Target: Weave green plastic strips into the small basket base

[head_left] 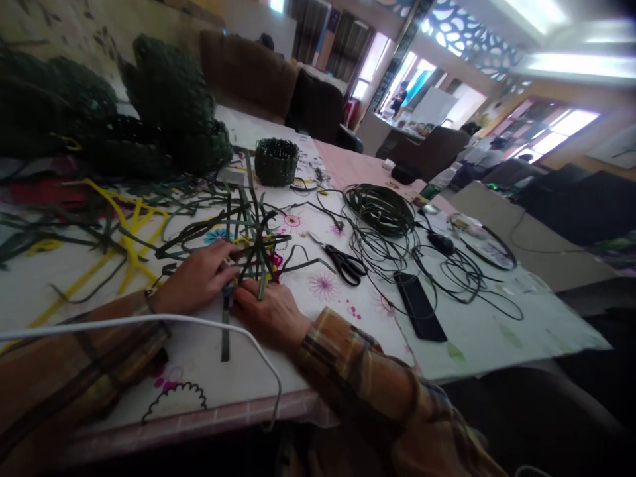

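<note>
Dark green flat strips [258,248] cross one another in a partly woven piece, with loose ends sticking up and outward. My left hand [196,277] is closed on its near left side, thumb and fingers bent toward the strips. Against the near right side, my right hand [271,310] grips the weave with curled fingers. Some fingertips of both hands are hidden among the strips. One green strip end [225,341] hangs down toward me between the hands. Bits of yellow and pink show through the weave.
Black-handled scissors [342,262] lie right of my hands, near a dark phone [420,306] and a coil of green strip [380,209]. A woven green basket [276,161] stands behind. Yellow strips [132,242] lie left. A white cable [149,319] crosses in front of my forearms.
</note>
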A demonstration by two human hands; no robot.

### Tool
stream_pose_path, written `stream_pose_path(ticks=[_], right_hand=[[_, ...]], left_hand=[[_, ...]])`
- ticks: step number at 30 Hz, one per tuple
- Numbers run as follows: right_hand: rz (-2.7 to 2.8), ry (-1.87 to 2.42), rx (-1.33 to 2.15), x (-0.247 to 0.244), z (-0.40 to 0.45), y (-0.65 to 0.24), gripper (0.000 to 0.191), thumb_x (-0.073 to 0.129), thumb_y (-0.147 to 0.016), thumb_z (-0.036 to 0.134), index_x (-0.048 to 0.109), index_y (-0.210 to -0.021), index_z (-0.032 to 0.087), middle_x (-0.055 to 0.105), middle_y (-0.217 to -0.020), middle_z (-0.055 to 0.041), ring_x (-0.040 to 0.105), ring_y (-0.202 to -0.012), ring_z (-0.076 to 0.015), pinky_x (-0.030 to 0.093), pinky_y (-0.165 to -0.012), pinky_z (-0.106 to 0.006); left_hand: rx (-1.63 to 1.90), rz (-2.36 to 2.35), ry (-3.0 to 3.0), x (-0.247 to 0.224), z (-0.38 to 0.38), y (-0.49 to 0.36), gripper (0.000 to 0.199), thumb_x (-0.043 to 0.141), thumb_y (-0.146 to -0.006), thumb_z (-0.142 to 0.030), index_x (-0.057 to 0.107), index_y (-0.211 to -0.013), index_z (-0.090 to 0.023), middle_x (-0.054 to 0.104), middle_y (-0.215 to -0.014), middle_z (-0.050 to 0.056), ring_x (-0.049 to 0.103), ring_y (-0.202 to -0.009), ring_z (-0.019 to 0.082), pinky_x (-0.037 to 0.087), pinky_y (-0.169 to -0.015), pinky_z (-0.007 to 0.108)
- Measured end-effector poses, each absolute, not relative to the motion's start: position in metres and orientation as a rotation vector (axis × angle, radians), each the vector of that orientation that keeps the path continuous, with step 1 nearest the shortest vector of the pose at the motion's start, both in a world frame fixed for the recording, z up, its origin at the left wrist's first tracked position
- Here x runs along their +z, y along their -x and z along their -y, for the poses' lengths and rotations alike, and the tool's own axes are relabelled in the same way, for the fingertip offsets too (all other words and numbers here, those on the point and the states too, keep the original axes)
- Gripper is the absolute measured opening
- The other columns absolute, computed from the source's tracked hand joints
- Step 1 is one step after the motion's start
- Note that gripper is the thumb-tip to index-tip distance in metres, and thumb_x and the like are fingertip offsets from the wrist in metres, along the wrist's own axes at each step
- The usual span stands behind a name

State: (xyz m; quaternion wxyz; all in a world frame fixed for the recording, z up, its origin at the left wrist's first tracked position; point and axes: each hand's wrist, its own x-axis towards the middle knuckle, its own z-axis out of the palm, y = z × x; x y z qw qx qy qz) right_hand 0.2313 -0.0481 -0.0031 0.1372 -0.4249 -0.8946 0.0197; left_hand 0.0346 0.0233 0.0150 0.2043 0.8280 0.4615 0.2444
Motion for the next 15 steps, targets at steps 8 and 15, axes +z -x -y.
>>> stream_pose_path(ticks=[8, 15], right_hand=[[2.514, 1.360, 0.236, 0.006, 0.045, -0.243, 0.024, 0.058, -0.105, 0.027, 0.068, -0.125, 0.022, 0.073, -0.111, -0.0047, 0.067, -0.093, -0.0166, 0.041, -0.070, -0.027], [2.473, 1.428, 0.339, 0.015, 0.040, -0.244, 0.028, 0.046, -0.109, 0.018, 0.070, -0.123, 0.022, 0.075, -0.118, -0.0058, 0.069, -0.102, -0.0172, 0.045, -0.080, -0.027]], left_hand=[[0.428, -0.874, -2.500, 0.001, -0.023, -0.011, 0.031, 0.059, -0.088, -0.045, 0.073, -0.108, -0.025, 0.071, -0.118, 0.011, 0.065, -0.116, 0.031, 0.051, -0.107, 0.039], [0.461, -0.981, -2.511, -0.004, 0.000, -0.019, 0.035, 0.068, -0.088, -0.051, 0.072, -0.112, -0.026, 0.069, -0.122, 0.013, 0.064, -0.120, 0.035, 0.050, -0.111, 0.044]])
